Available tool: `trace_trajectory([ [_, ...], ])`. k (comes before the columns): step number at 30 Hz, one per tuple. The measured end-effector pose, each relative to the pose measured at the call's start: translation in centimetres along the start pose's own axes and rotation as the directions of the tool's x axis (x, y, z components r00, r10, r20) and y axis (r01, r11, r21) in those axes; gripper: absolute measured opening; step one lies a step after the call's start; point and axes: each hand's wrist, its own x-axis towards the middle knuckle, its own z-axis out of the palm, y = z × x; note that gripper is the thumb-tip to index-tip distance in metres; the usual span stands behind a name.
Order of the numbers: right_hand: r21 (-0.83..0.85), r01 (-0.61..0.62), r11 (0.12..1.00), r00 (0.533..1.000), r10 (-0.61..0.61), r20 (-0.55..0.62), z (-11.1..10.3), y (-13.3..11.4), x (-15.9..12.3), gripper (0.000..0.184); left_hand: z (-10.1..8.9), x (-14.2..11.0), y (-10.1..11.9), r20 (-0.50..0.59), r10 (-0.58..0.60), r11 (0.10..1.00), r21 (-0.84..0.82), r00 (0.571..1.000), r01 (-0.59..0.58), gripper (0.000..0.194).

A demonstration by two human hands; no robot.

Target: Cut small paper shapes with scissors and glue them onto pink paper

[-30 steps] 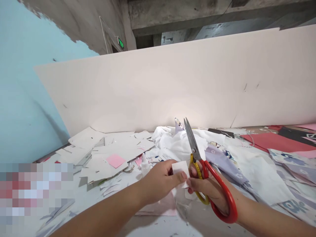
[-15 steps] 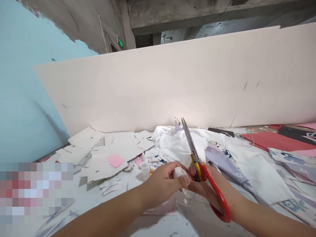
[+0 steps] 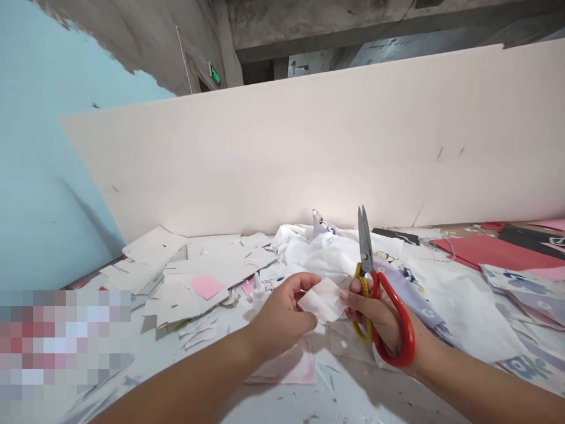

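Note:
A small white piece of cloth or soft paper (image 3: pixel 325 299) is spread out between my hands, with creases across it. My left hand (image 3: pixel 285 312) holds its left side, some fingers hidden behind it. Hooked over my right hand (image 3: pixel 375 315) are scissors (image 3: pixel 399 312) with one red and one yellow handle. Their blades point up and stand slightly apart at the tips, clear of the white piece. My right thumb and fingertips touch the right corner of the piece. Under my hands lies a pink sheet (image 3: pixel 298 365).
A heap of white and lilac fabric (image 3: pixel 304 250) lies behind my hands, and a small white bottle (image 3: pixel 259 291) at its left. Stacked grey card pieces (image 3: pixel 212 265) sit further left. Red sheets (image 3: pixel 494 247) and printed pieces (image 3: pixel 521 288) lie right. A pale board (image 3: pixel 286 159) stands behind.
The white piece went from a folded square to a crumpled bundle, and is now opened flat. My right hand has moved right with the scissors, whose blades turned more upright.

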Motion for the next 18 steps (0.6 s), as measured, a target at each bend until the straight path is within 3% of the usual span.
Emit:
trace_trajectory([
  [3,-0.020,0.018,1.000,1.000,-0.018,0.015,-0.1,0.3,-0.2,0.027,0.1,0.0,0.0,0.004,-0.085,0.995,-0.049,0.996,0.085,0.035],
  [7,-0.102,0.080,0.992,0.993,-0.070,0.099,0.0,0.4,-0.6,0.025,0.1,0.3,-0.5,-0.064,-0.182,0.983,0.001,0.981,0.182,0.037],
  [12,-0.140,0.086,0.986,0.994,-0.075,0.082,-0.1,0.2,-0.6,0.022,-0.3,0.7,-1.6,-0.108,-0.112,0.988,0.096,0.988,0.122,0.019],
  [18,-0.026,0.052,0.998,0.998,-0.053,-0.043,-0.2,0.3,0.4,0.024,-0.5,0.7,-1.4,-0.154,-0.069,0.998,-0.006,0.986,0.069,0.021],
])
